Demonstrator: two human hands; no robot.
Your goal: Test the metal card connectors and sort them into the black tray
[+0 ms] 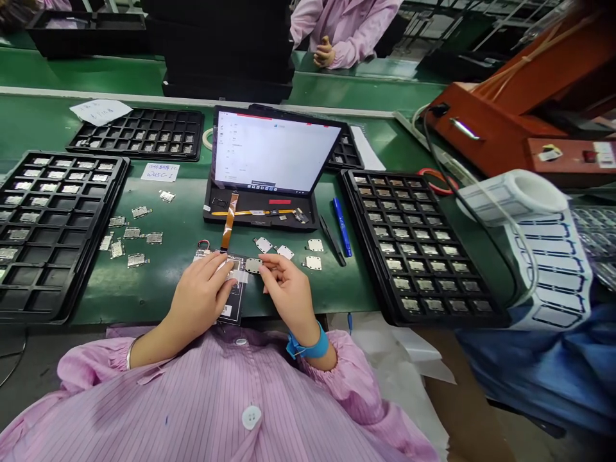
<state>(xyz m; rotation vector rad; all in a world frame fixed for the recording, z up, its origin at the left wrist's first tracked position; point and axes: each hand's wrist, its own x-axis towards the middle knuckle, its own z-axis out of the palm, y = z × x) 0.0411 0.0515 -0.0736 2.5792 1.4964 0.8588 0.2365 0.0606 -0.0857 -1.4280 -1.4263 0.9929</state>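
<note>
Fingers of my left hand (205, 287) curl over a black-and-white circuit board (233, 305) at the table's front edge, pressing and gripping it. An orange ribbon cable (230, 221) runs from the board up to a screen (274, 151) that stands tilted in a black tray. My right hand (289, 289) pinches a small silver module (253, 265) between thumb and fingertips, at the board's right side. Whether the module's left end touches the board, I cannot tell. Just beyond lie loose silver modules (285, 252), with two more (313, 263) to the right.
Left of the board, several small modules (137, 260) lie scattered beside a compartment tray (58, 237). On the right are tweezers (332, 240), a blue pen (341, 226), a filled tray (423, 250), a label roll (524, 199) and an orange machine (505, 128). A co-worker's hands (324, 52) show across the table.
</note>
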